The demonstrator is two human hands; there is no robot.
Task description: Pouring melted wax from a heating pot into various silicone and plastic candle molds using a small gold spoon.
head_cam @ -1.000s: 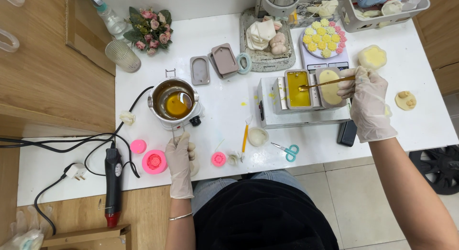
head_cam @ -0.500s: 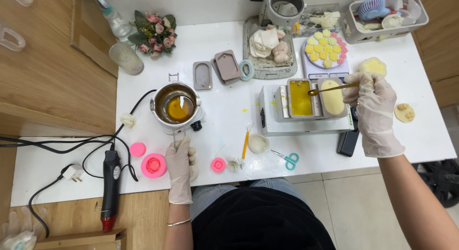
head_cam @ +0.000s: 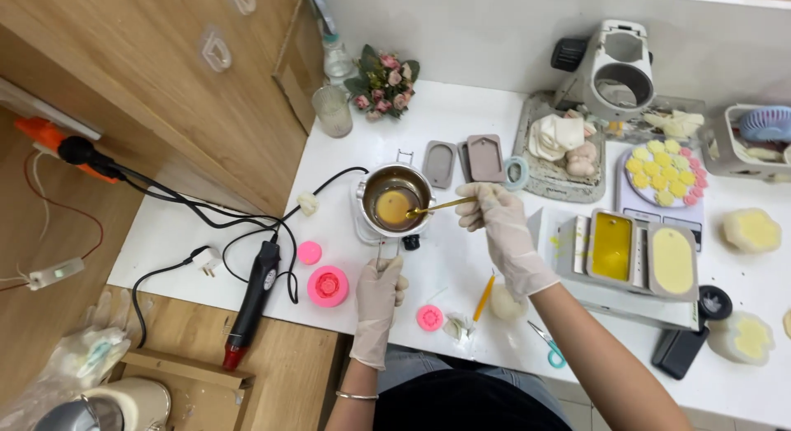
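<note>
A black heat gun [head_cam: 254,295] lies at the left of the white counter [head_cam: 461,270], beside three pink round moulds [head_cam: 327,286]. The left hand [head_cam: 381,287], gloved, is closed around the handle of the metal melting pot [head_cam: 394,202], which holds amber liquid. The right hand [head_cam: 493,221], also gloved, pinches a gold stirring stick [head_cam: 438,206] whose tip dips into that pot. Behind sit two grey tag-shaped moulds [head_cam: 484,157]. Further right, two filled oblong moulds [head_cam: 673,260], one deep yellow and one pale, rest on a scale.
</note>
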